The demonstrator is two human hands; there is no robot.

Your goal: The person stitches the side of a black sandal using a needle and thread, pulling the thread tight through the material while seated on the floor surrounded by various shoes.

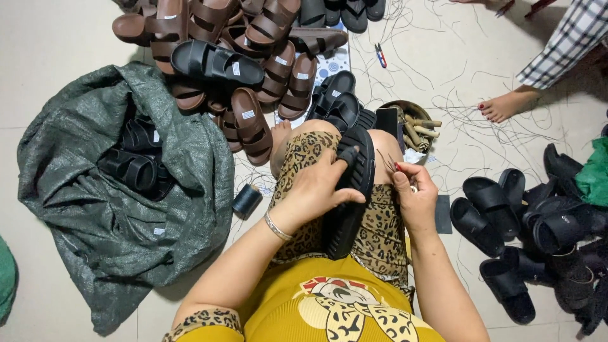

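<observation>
The left hand (pixel 316 183) clasps a black sandal (pixel 350 190) that rests on the person's lap, its long axis running away from the body, toe end up by the knee and heel end down toward the belly. The left fingers (pixel 339 163) are curled over the upper strap from the left side, thumb along the sole edge, so the sandal lies directly under and just right of that hand. The right hand (pixel 415 199) sits just beside the sandal's right edge, fingers pinched shut on something thin, likely a needle or thread; it is too small to tell which. The pinched fingertips point toward the sandal's right rim, near its upper half. The left hand is the one on the sandal; the right is near but apart from it.

Left of the left hand a dark thread spool (pixel 246 201) lies on the floor, next to a green sack (pixel 95 209) holding black sandals. Beyond the knee brown sandals (pixel 253 82) are piled up. Right of the right hand more black sandals (pixel 519 221) lie scattered.
</observation>
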